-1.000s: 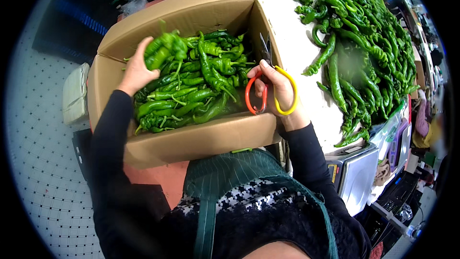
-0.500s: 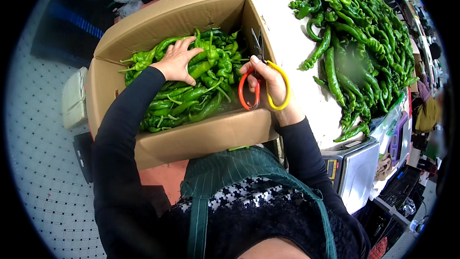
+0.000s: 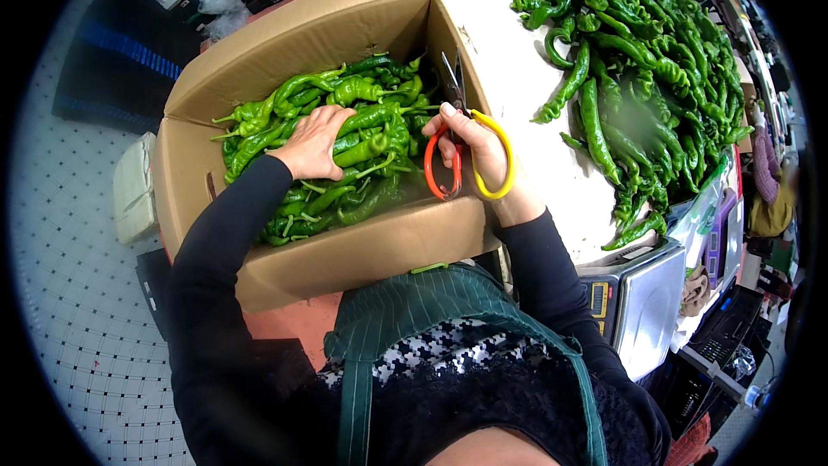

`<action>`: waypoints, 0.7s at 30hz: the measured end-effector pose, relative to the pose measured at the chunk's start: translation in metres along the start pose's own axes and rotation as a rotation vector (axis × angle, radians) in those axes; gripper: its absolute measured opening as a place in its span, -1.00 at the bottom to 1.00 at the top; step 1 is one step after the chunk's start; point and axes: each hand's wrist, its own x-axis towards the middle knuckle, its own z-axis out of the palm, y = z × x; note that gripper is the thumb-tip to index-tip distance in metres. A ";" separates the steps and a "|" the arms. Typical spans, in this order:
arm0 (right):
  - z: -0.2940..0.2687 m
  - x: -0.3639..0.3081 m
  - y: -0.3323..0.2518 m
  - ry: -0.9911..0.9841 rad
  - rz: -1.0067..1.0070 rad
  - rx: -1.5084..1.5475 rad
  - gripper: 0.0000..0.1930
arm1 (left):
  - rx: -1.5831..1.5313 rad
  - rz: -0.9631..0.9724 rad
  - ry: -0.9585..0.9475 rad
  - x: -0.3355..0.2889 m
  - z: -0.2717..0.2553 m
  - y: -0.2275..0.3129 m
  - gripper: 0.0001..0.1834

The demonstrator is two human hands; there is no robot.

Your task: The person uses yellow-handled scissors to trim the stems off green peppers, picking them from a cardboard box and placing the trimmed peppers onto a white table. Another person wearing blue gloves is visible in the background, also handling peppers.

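A cardboard box (image 3: 297,22) in front of me holds a heap of long green peppers (image 3: 366,151). Inside it, my left hand (image 3: 312,145) lies on top of the heap, thumb set apart from the fingers and fingertips against the peppers; what is under the palm is hidden. At the box's right side, my right hand (image 3: 479,148) is closed on a pair of scissors (image 3: 455,99) with one red and one yellow handle loop. The dark blades point up and away from me and look nearly together, over the box's inner right wall.
To the right, a white tabletop (image 3: 483,13) bears a large pile of green peppers (image 3: 655,78). A scale with a metal plate (image 3: 649,311) stands near its front end. A bit of green (image 3: 429,267) lies on my apron. A white block-like package (image 3: 135,188) sits on the tiled floor at left.
My left hand has drawn slightly nearer to me, its fingers less spread, and peppers around it have shifted. My right hand still holds the scissors in nearly the same place.
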 end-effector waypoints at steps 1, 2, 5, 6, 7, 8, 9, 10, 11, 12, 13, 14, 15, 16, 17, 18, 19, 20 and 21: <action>0.000 0.000 -0.001 -0.003 0.000 -0.013 -0.58 | -0.040 0.022 -0.010 0.006 0.001 -0.006 0.08; -0.001 0.001 0.002 -0.003 0.001 0.001 -0.58 | -0.233 0.046 -0.061 0.014 0.000 -0.012 0.17; -0.002 -0.001 0.001 0.010 0.007 0.013 -0.58 | -0.194 -0.064 -0.111 0.029 0.000 -0.011 0.28; -0.002 -0.001 0.002 0.003 0.003 0.012 -0.59 | -0.169 -0.081 -0.102 0.029 0.004 -0.011 0.32; -0.002 -0.001 0.002 -0.003 -0.001 0.012 -0.59 | -0.203 -0.093 -0.089 0.027 0.007 -0.010 0.32; -0.002 0.000 0.003 -0.005 -0.010 0.016 -0.59 | -0.232 -0.100 -0.080 0.024 0.009 -0.009 0.32; -0.002 0.001 0.003 -0.003 -0.003 0.018 -0.59 | -0.261 -0.106 -0.070 0.023 0.011 -0.008 0.32; -0.002 0.002 0.003 -0.002 0.003 0.021 -0.59 | -0.228 -0.111 -0.074 0.024 0.012 -0.008 0.34; -0.002 0.002 0.002 -0.002 0.009 0.020 -0.59 | -0.204 -0.141 -0.102 0.025 0.009 -0.004 0.34; 0.000 0.000 -0.001 0.001 0.006 0.013 -0.59 | -0.180 -0.172 -0.130 0.025 0.005 0.003 0.34; 0.000 0.000 -0.001 0.004 0.004 0.014 -0.59 | -0.157 -0.202 -0.157 0.025 0.001 0.009 0.34; 0.000 0.000 0.000 0.004 0.003 0.017 -0.59 | -0.137 -0.215 -0.186 0.024 -0.002 0.015 0.32; 0.000 0.000 0.001 0.004 0.002 0.019 -0.59 | -0.173 -0.201 -0.176 0.025 -0.002 0.014 0.32; 0.001 -0.001 0.000 0.009 -0.001 0.006 -0.59 | -0.211 -0.187 -0.165 0.027 -0.002 0.011 0.32; 0.000 -0.001 0.001 0.003 -0.002 0.013 -0.59 | -0.245 -0.176 -0.155 0.028 -0.001 0.005 0.31; -0.002 0.001 0.003 -0.006 -0.002 0.017 -0.59 | -0.254 -0.150 -0.119 0.032 0.003 -0.008 0.33; -0.002 0.001 0.004 -0.016 -0.002 0.022 -0.59 | -0.223 -0.200 -0.150 0.034 0.007 -0.019 0.36; -0.002 0.001 0.003 -0.010 0.001 0.019 -0.59 | -0.221 -0.222 -0.205 0.036 0.002 -0.017 0.36; -0.001 0.001 0.002 -0.005 0.003 0.016 -0.59 | -0.218 -0.245 -0.259 0.038 -0.005 -0.016 0.37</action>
